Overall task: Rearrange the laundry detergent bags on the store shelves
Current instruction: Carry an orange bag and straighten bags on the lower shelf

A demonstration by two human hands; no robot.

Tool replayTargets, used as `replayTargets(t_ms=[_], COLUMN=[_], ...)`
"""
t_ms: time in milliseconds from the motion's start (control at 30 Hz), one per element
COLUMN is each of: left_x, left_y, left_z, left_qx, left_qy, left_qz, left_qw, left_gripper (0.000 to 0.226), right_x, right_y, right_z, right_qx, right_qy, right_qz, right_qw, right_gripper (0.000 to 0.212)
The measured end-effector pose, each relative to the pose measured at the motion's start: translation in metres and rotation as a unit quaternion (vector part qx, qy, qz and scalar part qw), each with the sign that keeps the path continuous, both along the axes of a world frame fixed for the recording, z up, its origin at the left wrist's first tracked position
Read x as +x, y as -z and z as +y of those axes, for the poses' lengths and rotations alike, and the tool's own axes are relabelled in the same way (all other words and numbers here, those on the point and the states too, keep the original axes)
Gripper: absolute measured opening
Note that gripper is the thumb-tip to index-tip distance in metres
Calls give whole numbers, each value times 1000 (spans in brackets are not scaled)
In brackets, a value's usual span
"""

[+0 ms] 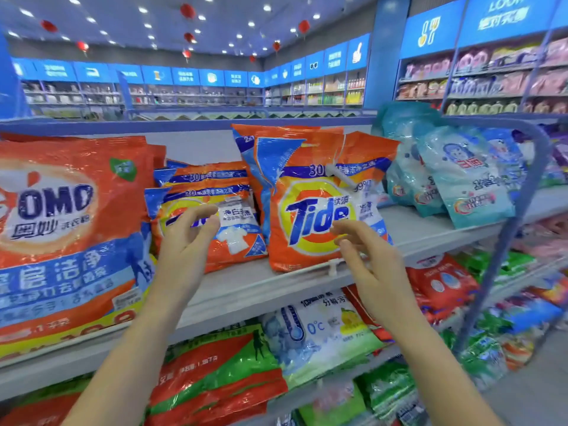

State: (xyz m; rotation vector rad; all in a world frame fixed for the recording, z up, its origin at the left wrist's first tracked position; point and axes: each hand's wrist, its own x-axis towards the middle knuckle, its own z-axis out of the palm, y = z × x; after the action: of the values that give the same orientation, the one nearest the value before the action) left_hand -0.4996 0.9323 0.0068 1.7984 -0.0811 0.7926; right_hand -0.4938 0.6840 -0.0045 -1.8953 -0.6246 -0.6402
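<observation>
An upright orange Tide bag (310, 195) stands on the top shelf (276, 287), with more orange bags behind it. To its left several Tide bags (212, 216) lie stacked and leaning. My left hand (187, 238) hovers in front of the stacked bags with fingers loosely curved, holding nothing. My right hand (365, 256) is in front of the upright bag's lower right corner, fingers spread and relaxed, not gripping it.
A big orange OMO bag (67, 229) fills the shelf's left end. Pale blue bags (455, 176) lean at the right, beside a blue shelf frame (522, 192). Lower shelves hold red, green and white detergent bags (319, 333). Store aisles lie beyond.
</observation>
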Motion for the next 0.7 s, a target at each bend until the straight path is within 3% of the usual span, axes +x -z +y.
replayTargets(t_ms=[100,233,400,567,700], left_x=[-16,-18,0,10,23], left_y=[4,30,69,106,126], left_z=[-29,-86,-182,-311,-409], left_qx=[-15,-36,-76,-101,-105], left_qy=[70,148,232,265,280], left_qz=[-14,19,97,114,135], left_qw=[997,988,965,952,945], left_gripper=[16,20,54,25,34], right_x=[-28,-66,-113,-146,-162], right_y=[8,29,62,94,113], right_z=[-66,-154,-256,-371,-464], right_qx=[60,130,197,289,306], right_qy=[37,123,242,331,364], right_qz=[10,14,69,85,93], right_qw=[997,984,948,894,875], right_gripper=[14,24,35,36,38])
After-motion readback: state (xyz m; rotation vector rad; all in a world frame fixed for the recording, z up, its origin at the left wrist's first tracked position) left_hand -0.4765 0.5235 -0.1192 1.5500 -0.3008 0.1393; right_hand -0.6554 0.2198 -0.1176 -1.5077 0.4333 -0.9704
